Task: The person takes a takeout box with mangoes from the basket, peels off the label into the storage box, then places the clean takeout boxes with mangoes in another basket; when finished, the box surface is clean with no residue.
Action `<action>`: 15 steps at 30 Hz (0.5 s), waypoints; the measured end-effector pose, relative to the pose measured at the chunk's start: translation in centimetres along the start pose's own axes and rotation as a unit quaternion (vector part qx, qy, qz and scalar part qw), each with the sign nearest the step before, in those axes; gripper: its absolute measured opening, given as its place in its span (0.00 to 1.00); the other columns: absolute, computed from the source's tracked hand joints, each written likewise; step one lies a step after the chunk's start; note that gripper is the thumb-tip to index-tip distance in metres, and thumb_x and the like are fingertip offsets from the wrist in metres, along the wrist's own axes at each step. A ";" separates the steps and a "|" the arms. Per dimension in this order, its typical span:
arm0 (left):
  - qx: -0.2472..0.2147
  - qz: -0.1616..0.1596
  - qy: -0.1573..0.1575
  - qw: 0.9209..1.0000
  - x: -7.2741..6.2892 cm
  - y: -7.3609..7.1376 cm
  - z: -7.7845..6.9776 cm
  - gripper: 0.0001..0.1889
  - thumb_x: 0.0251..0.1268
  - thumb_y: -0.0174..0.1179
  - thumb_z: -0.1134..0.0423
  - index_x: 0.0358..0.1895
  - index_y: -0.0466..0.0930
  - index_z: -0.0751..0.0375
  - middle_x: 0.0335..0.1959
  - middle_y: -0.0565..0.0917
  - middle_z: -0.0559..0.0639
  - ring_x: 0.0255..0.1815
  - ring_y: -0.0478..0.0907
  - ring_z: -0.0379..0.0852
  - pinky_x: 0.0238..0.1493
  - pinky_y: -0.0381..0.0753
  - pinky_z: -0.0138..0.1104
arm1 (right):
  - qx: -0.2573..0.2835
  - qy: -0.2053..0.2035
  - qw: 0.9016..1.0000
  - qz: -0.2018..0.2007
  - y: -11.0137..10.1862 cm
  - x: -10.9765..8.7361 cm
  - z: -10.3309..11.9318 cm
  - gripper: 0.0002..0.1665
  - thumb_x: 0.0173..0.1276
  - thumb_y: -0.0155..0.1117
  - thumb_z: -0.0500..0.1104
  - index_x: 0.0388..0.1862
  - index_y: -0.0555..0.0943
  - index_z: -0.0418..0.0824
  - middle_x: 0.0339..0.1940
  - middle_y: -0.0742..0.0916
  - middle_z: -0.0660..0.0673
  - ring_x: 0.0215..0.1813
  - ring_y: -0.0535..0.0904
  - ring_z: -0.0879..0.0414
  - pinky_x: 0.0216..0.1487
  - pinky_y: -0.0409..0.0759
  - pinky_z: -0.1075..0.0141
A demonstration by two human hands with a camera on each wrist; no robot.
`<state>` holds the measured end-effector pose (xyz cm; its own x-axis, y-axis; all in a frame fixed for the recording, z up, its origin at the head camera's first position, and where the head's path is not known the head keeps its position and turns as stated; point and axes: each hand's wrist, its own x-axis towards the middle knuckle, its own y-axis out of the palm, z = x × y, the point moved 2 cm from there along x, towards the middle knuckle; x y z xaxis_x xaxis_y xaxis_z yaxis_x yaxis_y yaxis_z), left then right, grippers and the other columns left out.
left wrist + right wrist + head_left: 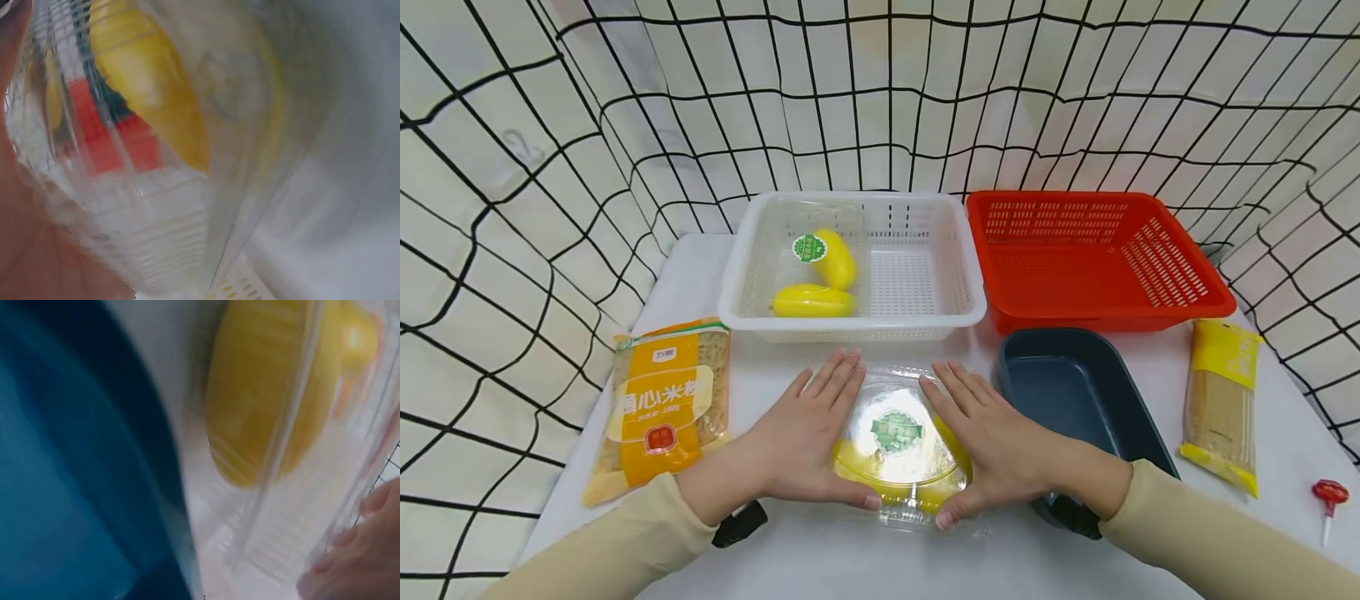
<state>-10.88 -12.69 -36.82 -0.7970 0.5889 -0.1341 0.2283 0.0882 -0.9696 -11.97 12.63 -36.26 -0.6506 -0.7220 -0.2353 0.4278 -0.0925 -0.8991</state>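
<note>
Nearest: clear plastic clamshell box point(901, 450) on the white table point(820, 550), front centre, holding yellow fruit point(850, 467) under a round green sticker point(896, 431); sticker print too small to read. Left hand point(808, 442) flat against the box's left side, fingers straight and together, thumb laid along the near edge. Right hand point(992, 442) mirrored on the right side, fingers straight, thumb tip at the near right corner. Box pressed between the two palms, not curled around. Cream sleeves on both forearms, a black wrist unit under each.

Left wrist view: blurred; ribbed clear plastic point(156, 219) and yellow fruit point(150, 87) close up, red behind. Right wrist view: blurred; yellow fruit point(269, 394) behind the clear lid, fingertips point(356, 562) at lower right, dark blue tray wall point(75, 456) at left.

Just right of the right hand: dark blue tray point(1067, 392), touching or nearly touching the wrist. Left of the left hand: orange and clear bag of pasta point(662, 400), Chinese characters on the front, "250g" just legible. Far right: yellow-ended noodle packet point(1221, 404), print unreadable; red lollipop point(1330, 496) near the table edge.

Behind: white perforated basket point(925, 250) with a second clamshell of yellow fruit point(820, 279) and the same green sticker. Beside it on the right, red perforated basket point(1097, 258). Beyond: white cloth with black grid point(880, 92).
</note>
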 end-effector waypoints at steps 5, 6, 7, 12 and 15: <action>-0.002 -0.001 -0.009 1.000 0.0 -0.1 -0.2 0.75 0.42 0.60 0.16 0.81 0.46 0.73 0.84 0.44 0.67 0.86 0.41 0.63 0.80 0.53 0.62 | -0.043 0.013 0.998 -0.045 0.5 -0.4 -0.1 0.82 0.46 0.69 0.81 0.84 0.47 0.34 0.86 0.49 0.35 0.86 0.42 0.34 0.81 0.51 0.37; -0.003 0.000 -0.009 1.000 0.1 -0.1 -0.2 0.75 0.41 0.61 0.16 0.81 0.46 0.73 0.85 0.44 0.66 0.86 0.41 0.63 0.80 0.53 0.62 | -0.050 0.012 0.998 -0.048 0.6 -0.4 -0.2 0.83 0.46 0.68 0.82 0.84 0.47 0.33 0.86 0.50 0.34 0.86 0.43 0.34 0.81 0.52 0.37; -0.003 0.001 -0.007 1.000 0.1 -0.1 -0.1 0.76 0.40 0.61 0.16 0.81 0.45 0.73 0.85 0.43 0.66 0.86 0.40 0.63 0.80 0.52 0.62 | -0.055 0.011 0.997 -0.051 0.6 -0.4 -0.2 0.83 0.46 0.68 0.83 0.84 0.47 0.32 0.86 0.50 0.34 0.86 0.43 0.34 0.81 0.53 0.38; 0.002 0.002 0.007 1.000 0.5 0.1 0.1 0.78 0.38 0.62 0.14 0.81 0.43 0.72 0.85 0.40 0.66 0.86 0.37 0.64 0.81 0.51 0.61 | -0.061 0.010 0.997 -0.048 0.7 -0.3 -0.5 0.83 0.47 0.66 0.83 0.84 0.47 0.32 0.86 0.51 0.35 0.86 0.44 0.35 0.82 0.52 0.39; -0.002 0.003 0.010 1.000 0.7 0.3 0.2 0.79 0.37 0.62 0.14 0.81 0.42 0.72 0.85 0.40 0.67 0.86 0.37 0.64 0.81 0.51 0.60 | -0.056 0.006 0.997 -0.050 0.8 -0.3 -0.5 0.82 0.47 0.67 0.82 0.84 0.47 0.32 0.86 0.50 0.35 0.86 0.44 0.34 0.81 0.53 0.38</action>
<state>-11.48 -12.42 -37.25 -0.7841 0.6058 -0.1349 0.2349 0.0883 -0.9680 -11.76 13.15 -37.06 -0.6940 -0.7049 -0.1465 0.2879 -0.0852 -0.9539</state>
